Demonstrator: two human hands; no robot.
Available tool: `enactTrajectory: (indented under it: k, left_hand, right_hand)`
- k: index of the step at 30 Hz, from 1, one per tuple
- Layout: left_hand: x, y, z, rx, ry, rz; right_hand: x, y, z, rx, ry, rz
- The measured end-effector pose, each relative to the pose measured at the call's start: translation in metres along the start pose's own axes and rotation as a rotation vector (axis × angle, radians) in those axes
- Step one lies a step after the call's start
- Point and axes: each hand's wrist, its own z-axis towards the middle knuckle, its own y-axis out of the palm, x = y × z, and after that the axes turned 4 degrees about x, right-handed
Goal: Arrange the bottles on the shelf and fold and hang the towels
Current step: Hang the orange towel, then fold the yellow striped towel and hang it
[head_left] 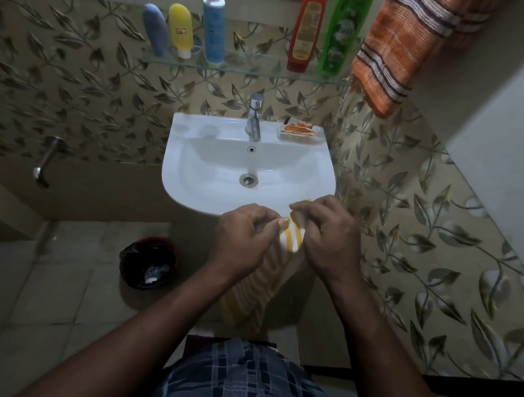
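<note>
Two hands hold a yellow-and-white striped cloth towel at its top: left hand and right hand sit close together, fingers curled, pinching the bunched edge while the rest hangs down before the white ceramic basin. On the leaf-patterned wall an orange striped towel hangs beside a glass shelf bearing five plastic bottles. A black-lined floor bin holds white scraps.

Glass shelf carries blue tube, yellow tube, pump bottle, red bottle, green bottle, all upright. Bin on tiled floor.
</note>
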Motion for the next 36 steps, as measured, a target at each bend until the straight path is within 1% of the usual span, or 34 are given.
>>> enactTrajectory:
  k: [2, 4, 6, 8, 9, 11, 14, 16, 20, 23, 27, 33, 36]
  left_hand:
    - [0.000, 0.001, 0.000, -0.008, 0.055, 0.047]
    - [-0.001, 0.001, -0.002, -0.021, 0.106, 0.082]
    - [-0.003, 0.000, -0.003, -0.051, 0.143, 0.094]
    - [-0.004, -0.002, -0.003, -0.108, 0.165, 0.070]
    - [-0.005, -0.004, -0.003, -0.137, 0.176, 0.057]
    - [-0.003, -0.006, -0.003, -0.170, 0.190, 0.028]
    - [0.000, -0.008, -0.008, -0.195, 0.123, -0.073]
    - [-0.003, -0.011, -0.009, -0.216, 0.113, -0.075]
    - [-0.006, -0.014, -0.007, -0.293, 0.188, 0.025]
    - [-0.001, -0.015, -0.007, -0.372, 0.164, -0.015]
    - [0.000, -0.015, -0.006, -0.356, 0.131, -0.060]
    - [0.009, -0.012, 0.001, -0.341, 0.180, -0.024]
    - [0.009, -0.009, 0.006, -0.352, 0.177, -0.014]
  right_hand:
    - [-0.002, -0.003, -0.001, -0.088, -0.040, 0.029]
    - [-0.003, -0.006, -0.002, -0.234, -0.054, 0.066]
    - [0.000, -0.011, 0.001, -0.382, -0.030, 0.065]
    - [0.006, -0.016, 0.006, -0.472, 0.014, 0.063]
    - [0.009, -0.018, 0.007, -0.476, 0.027, 0.069]
    - [0.013, -0.021, 0.008, -0.415, 0.023, 0.090]
    - [0.015, -0.024, 0.006, -0.283, 0.020, 0.118]
    - [0.015, -0.028, 0.006, -0.242, 0.030, 0.135]
    - [0.009, -0.035, 0.006, -0.232, -0.029, 0.146]
    - [0.003, -0.042, 0.009, -0.227, -0.054, 0.131]
    - [0.000, -0.053, 0.015, -0.239, -0.097, 0.093]
    - [-0.002, -0.059, 0.019, -0.227, -0.125, 0.042]
    - [-0.003, -0.063, 0.021, -0.223, -0.137, 0.033]
